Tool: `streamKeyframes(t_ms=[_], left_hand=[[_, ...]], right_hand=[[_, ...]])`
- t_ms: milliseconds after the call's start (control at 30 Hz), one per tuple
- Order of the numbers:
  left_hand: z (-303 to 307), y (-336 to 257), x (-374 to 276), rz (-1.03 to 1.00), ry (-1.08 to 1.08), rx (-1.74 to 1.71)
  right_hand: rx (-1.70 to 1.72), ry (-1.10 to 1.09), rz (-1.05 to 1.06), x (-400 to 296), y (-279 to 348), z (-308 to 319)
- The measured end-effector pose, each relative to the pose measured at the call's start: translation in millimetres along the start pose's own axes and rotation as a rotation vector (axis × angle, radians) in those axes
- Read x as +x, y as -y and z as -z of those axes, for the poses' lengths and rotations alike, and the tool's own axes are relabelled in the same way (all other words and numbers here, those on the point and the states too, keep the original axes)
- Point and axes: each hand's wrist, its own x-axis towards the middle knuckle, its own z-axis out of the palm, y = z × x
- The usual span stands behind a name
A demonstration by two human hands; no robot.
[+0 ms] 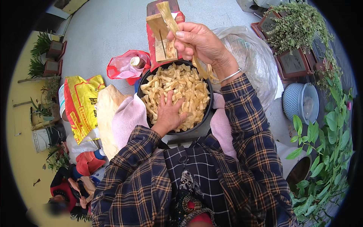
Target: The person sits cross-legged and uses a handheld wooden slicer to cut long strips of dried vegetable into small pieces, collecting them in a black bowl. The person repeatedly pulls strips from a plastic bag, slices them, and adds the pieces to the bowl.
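Observation:
A round black basin (210, 106) before me is heaped with short, knotted pieces (181, 82) of yellowish dried strip. My left hand (168, 113) rests on the heap with its fingers spread, holding nothing. Above the far right rim, my right hand (198, 41) pinches a long, flat strip (167, 14) of the same dried material. One end points away from me, while the other hangs in loose curls near my wrist. Just beyond the basin, close to the right hand, stands an L-shaped wooden block (164, 52) with a thin, dark metal piece (162, 42) across its inner corner.
The block rests on a red cloth over a bench (151, 10). A red-edged bag (127, 63), a yellow printed sack (88, 105) and a pale wooden slab (109, 99) lie left. To the right are a clear plastic bag (249, 62), a blue pot (297, 102) and plants. Another person (72, 187) sits lower left.

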Motion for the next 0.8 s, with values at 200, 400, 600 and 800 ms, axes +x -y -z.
streamKeyframes(t_ms=[200,400,600,800], left_hand=[[44,-24,1,0.055,0.004,-0.018],[38,-37,38,0.088,-0.052,-0.257],[17,-40,76,0.236,0.043,-0.205],[-12,-27,75,0.360,-0.077,-0.782]], right_hand=[[0.000,-0.240,0.032,-11,-16,7],[-0.079,-0.293,0.054,-11,-14,10],[-0.042,-0.265,0.005,-13,-14,12],[-0.047,-0.287,0.074,-10,-12,9]])
